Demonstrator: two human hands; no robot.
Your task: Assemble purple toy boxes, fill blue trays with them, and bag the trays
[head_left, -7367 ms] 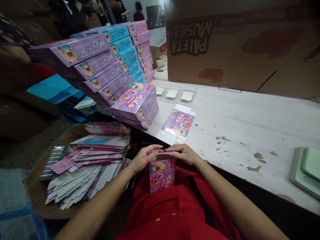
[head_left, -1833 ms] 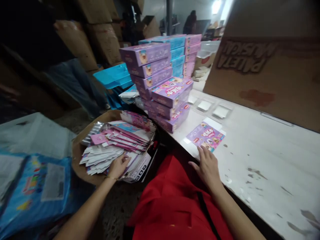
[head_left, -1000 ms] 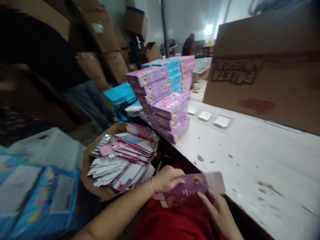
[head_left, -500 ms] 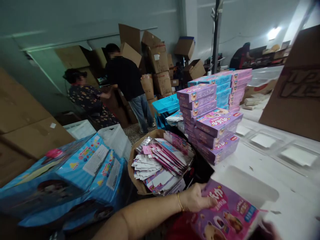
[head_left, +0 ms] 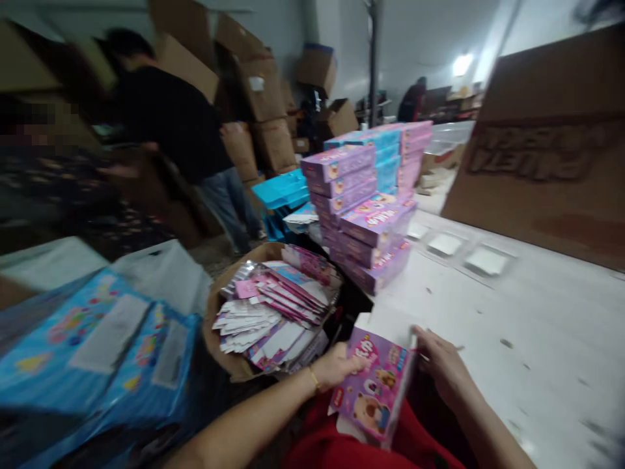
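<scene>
Left hand (head_left: 336, 369) pinches a purple box (head_left: 375, 384), right hand (head_left: 443, 363) at its edge, grip unclear, stacked boxes (head_left: 364, 225) and a crammed carton (head_left: 213, 329) beyond.

A pale table (head_left: 561, 332), its surface marked by small dark spots. At its left edge stands a purple stack (head_left: 349, 189) of boxes (lower in front). Behind the stack are blue boxes (head_left: 388, 159) and pink boxes (head_left: 415, 153); to its right, three clear trays (head_left: 488, 260) in a row; farther right, a large brown carton (head_left: 547, 143).

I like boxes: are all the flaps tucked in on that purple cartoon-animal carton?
No, white flaps stick out at both ends of the purple cartoon-animal carton.
</scene>
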